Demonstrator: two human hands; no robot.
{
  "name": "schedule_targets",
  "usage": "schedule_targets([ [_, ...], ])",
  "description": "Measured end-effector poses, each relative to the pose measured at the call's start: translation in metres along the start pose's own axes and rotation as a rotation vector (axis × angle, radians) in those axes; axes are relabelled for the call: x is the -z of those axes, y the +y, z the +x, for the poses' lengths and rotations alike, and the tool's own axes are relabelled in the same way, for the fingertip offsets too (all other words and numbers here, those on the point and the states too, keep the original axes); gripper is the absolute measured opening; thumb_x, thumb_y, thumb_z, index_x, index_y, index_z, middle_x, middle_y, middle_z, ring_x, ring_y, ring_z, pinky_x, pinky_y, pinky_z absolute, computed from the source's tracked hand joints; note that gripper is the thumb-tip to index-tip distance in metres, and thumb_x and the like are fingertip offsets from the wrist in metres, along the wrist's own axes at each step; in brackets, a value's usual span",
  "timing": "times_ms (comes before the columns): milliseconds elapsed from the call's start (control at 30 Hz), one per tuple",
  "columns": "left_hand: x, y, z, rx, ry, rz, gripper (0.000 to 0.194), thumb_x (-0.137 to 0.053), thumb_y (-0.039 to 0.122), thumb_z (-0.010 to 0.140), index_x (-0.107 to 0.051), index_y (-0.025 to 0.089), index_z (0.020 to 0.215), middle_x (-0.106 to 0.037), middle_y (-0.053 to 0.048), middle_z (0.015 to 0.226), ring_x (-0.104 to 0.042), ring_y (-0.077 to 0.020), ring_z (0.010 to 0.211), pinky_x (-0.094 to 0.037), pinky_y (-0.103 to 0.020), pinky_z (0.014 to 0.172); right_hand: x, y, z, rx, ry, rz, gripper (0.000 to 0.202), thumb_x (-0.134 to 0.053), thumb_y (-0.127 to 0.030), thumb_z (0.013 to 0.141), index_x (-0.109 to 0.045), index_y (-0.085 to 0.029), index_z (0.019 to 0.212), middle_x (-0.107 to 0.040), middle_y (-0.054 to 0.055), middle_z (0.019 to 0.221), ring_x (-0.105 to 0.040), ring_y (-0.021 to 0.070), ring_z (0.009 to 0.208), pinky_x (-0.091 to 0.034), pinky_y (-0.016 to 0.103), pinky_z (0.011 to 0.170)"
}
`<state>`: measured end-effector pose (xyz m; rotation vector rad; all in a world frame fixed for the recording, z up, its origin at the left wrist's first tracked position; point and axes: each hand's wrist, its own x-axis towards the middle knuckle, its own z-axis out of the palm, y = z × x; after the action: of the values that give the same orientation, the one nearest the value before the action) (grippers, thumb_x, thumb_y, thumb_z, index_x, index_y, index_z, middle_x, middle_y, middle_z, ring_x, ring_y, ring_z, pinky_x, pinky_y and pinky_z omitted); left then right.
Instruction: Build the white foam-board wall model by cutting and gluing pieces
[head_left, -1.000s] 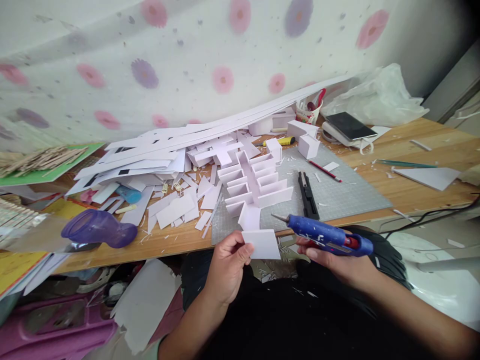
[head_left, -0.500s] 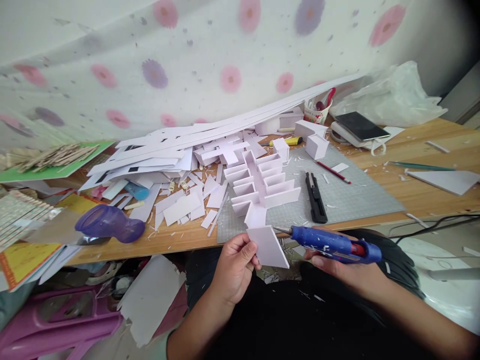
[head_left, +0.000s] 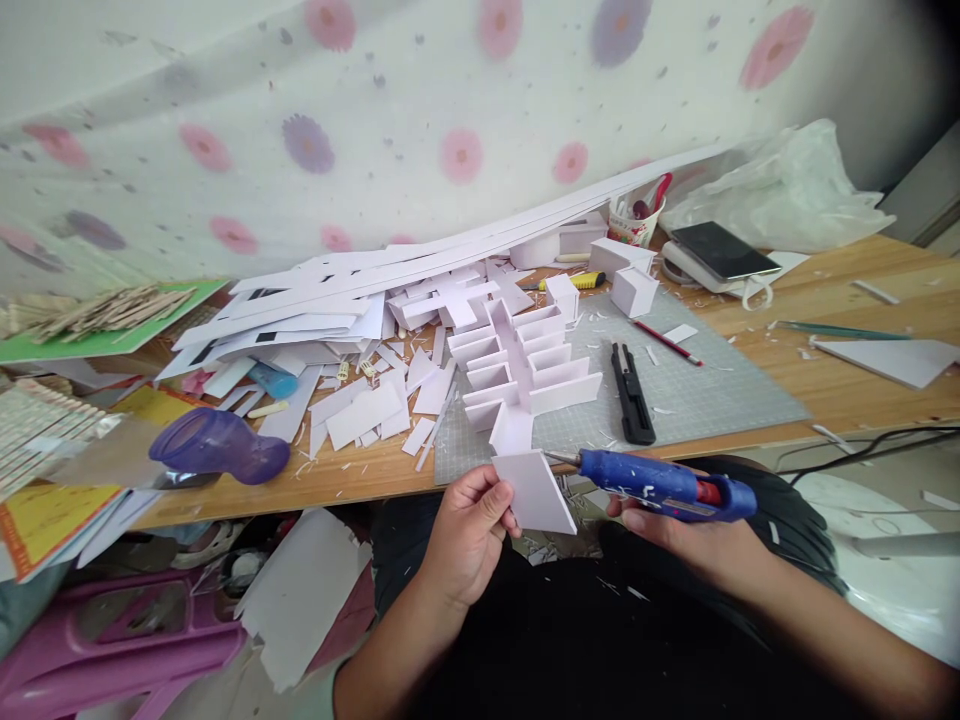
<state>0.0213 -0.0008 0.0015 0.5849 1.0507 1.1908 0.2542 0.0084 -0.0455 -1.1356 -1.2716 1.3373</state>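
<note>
Between thumb and fingers, my left hand (head_left: 480, 515) pinches a white foam board piece (head_left: 536, 492) just off the table's front edge. My right hand (head_left: 664, 530) is wrapped round a blue glue gun (head_left: 656, 485) from below. The gun's metal nozzle points left, at or very close to the upper edge of the piece; whether it touches, I cannot tell. Beyond the piece, a white foam board model (head_left: 517, 365) with a long central strip and several side walls sits on the grey cutting mat (head_left: 720, 400). Its near end is partly behind the held piece.
A black utility knife (head_left: 632, 395), a red pencil (head_left: 667, 343) and a yellow cutter (head_left: 574, 283) lie around the model. Loose white offcuts (head_left: 367, 415) cover the table to the left, near a purple container (head_left: 217, 447). A black cable (head_left: 877, 440) runs at the right edge.
The glue gun and my right hand have shifted slightly left, with the nozzle moving along the upper edge of the held piece. My left hand is nearly still.
</note>
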Motion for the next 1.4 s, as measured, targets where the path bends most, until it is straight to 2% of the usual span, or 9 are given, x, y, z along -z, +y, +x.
schedule_targets([
  [133, 0.005, -0.008, 0.001, -0.016, -0.035, -0.021, 0.026, -0.081, 0.035, 0.066, -0.066, 0.015, 0.074, -0.055, 0.003, 0.056, -0.048, -0.0062, 0.05, -0.042, -0.019, 0.052, -0.004, -0.016, 0.005, -0.041, -0.118, 0.155, 0.023, -0.079, -0.036, 0.066, -0.07, -0.02, 0.08, -0.07, 0.005, 0.077, -0.065, 0.0215, 0.07, -0.055, 0.035, 0.066],
  [233, 0.001, -0.017, 0.0, -0.046, -0.126, 0.015, 0.03, -0.078, 0.04, 0.069, -0.07, 0.018, 0.088, -0.065, -0.003, 0.079, -0.057, -0.012, 0.069, -0.046, -0.024, 0.066, -0.014, -0.034, 0.011, -0.097, -0.127, 0.39, 0.026, -0.081, -0.037, 0.063, -0.071, -0.019, 0.079, -0.069, 0.004, 0.079, -0.065, 0.0189, 0.069, -0.054, 0.032, 0.068],
  [300, -0.007, -0.021, 0.001, -0.047, -0.266, 0.124, 0.036, -0.075, 0.043, 0.07, -0.071, 0.019, 0.096, -0.065, -0.008, 0.101, -0.059, -0.0184, 0.088, -0.047, -0.029, 0.08, -0.024, -0.044, 0.018, -0.102, -0.131, 0.496, 0.033, -0.082, -0.041, 0.06, -0.07, -0.018, 0.08, -0.069, 0.004, 0.079, -0.065, 0.0189, 0.072, -0.052, 0.033, 0.072],
  [367, -0.017, -0.02, 0.005, -0.088, -0.42, 0.206, 0.031, -0.072, 0.046, 0.073, -0.072, 0.018, 0.086, -0.058, -0.011, 0.122, -0.055, -0.0259, 0.105, -0.043, -0.038, 0.093, -0.033, -0.048, 0.027, -0.114, -0.114, 0.515, 0.039, -0.082, -0.045, 0.061, -0.068, -0.017, 0.085, -0.067, 0.003, 0.077, -0.064, 0.0174, 0.071, -0.051, 0.03, 0.069],
  [533, -0.042, -0.008, 0.018, -0.301, -0.556, 0.453, 0.033, -0.069, 0.05, 0.074, -0.069, 0.018, 0.07, -0.059, -0.011, 0.115, -0.05, -0.0289, 0.109, -0.039, -0.039, 0.095, -0.046, -0.057, 0.048, -0.031, -0.216, 0.415, 0.05, -0.07, -0.061, 0.07, -0.061, -0.017, 0.092, -0.06, 0.001, 0.068, -0.058, 0.0156, 0.06, -0.045, 0.028, 0.058],
  [667, -0.044, -0.007, 0.025, -0.411, -0.562, 0.511, 0.034, -0.066, 0.052, 0.076, -0.069, 0.018, 0.07, -0.06, -0.008, 0.092, -0.054, -0.0219, 0.086, -0.042, -0.031, 0.08, -0.042, -0.071, 0.051, 0.091, -0.307, 0.266, 0.051, -0.059, -0.063, 0.078, -0.062, -0.017, 0.099, -0.06, 0.004, 0.08, -0.056, 0.016, 0.071, -0.045, 0.029, 0.066],
  [967, -0.041, -0.016, 0.016, -0.368, -0.554, 0.412, 0.031, -0.066, 0.047, 0.078, -0.064, 0.017, 0.071, -0.049, 0.0, 0.069, -0.043, -0.0107, 0.061, -0.036, -0.023, 0.061, -0.021, -0.069, 0.05, 0.03, -0.431, 0.11, 0.047, -0.062, -0.061, 0.077, -0.066, -0.016, 0.09, -0.061, 0.004, 0.079, -0.055, 0.0154, 0.07, -0.047, 0.025, 0.063],
  [1200, -0.041, -0.016, 0.015, -0.268, -0.527, 0.299, 0.039, -0.068, 0.055, 0.073, -0.06, 0.017, 0.071, -0.052, -0.004, 0.077, -0.046, -0.0126, 0.065, -0.04, -0.027, 0.064, -0.032, -0.056, 0.042, 0.044, -0.26, 0.148, 0.038, -0.061, -0.054, 0.081, -0.065, -0.018, 0.091, -0.064, 0.004, 0.076, -0.058, 0.0167, 0.063, -0.049, 0.027, 0.057],
  [1400, -0.037, -0.005, 0.005, -0.249, -0.558, 0.2, 0.034, -0.07, 0.05, 0.073, -0.062, 0.018, 0.071, -0.06, -0.007, 0.075, -0.057, -0.0179, 0.072, -0.044, -0.032, 0.069, -0.005, -0.062, 0.059, 0.011, -0.628, 0.161, 0.051, -0.069, -0.058, 0.073, -0.066, -0.024, 0.11, -0.069, 0.007, 0.09, -0.065, 0.0202, 0.068, -0.052, 0.033, 0.066],
])
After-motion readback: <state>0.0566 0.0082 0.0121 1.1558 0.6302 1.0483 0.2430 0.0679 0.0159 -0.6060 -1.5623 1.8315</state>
